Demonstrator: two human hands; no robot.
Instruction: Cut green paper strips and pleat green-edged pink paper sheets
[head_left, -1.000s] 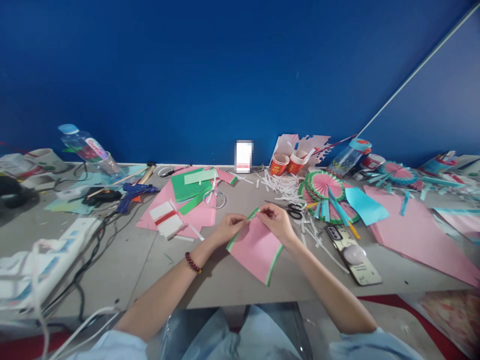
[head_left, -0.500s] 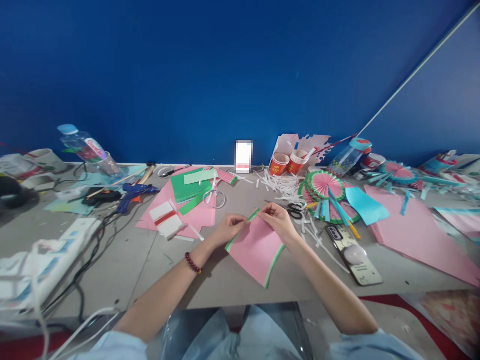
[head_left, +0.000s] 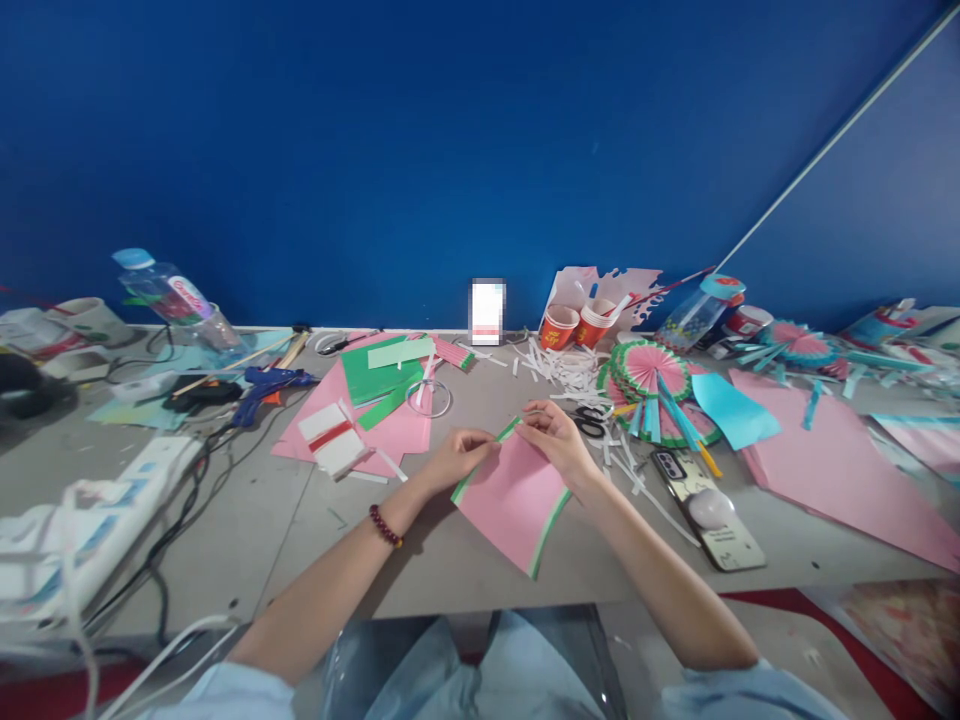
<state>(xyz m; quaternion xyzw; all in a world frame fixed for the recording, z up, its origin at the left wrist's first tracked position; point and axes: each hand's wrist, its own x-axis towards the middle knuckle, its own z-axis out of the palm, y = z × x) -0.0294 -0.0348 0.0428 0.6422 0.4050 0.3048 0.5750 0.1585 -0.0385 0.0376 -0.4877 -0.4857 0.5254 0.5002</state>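
Note:
A pink sheet of paper with green strips along two opposite edges is held just above the table in front of me. My left hand pinches its far green edge near the left end. Farther along that same edge, my right hand grips the paper between thumb and fingers. The sheet slants toward me, its near corner hanging lowest. Just beyond my right hand lie black-handled scissors among white paper strips.
Left are a blue glue gun, a power strip and a plastic bottle. Green paper and a roll ring lie ahead. Right are folded paper fans, red cups, a phone and pink sheets.
Almost nothing differs. The fingers of my right hand have shifted very slightly at the paper's far edge; both hands keep their hold.

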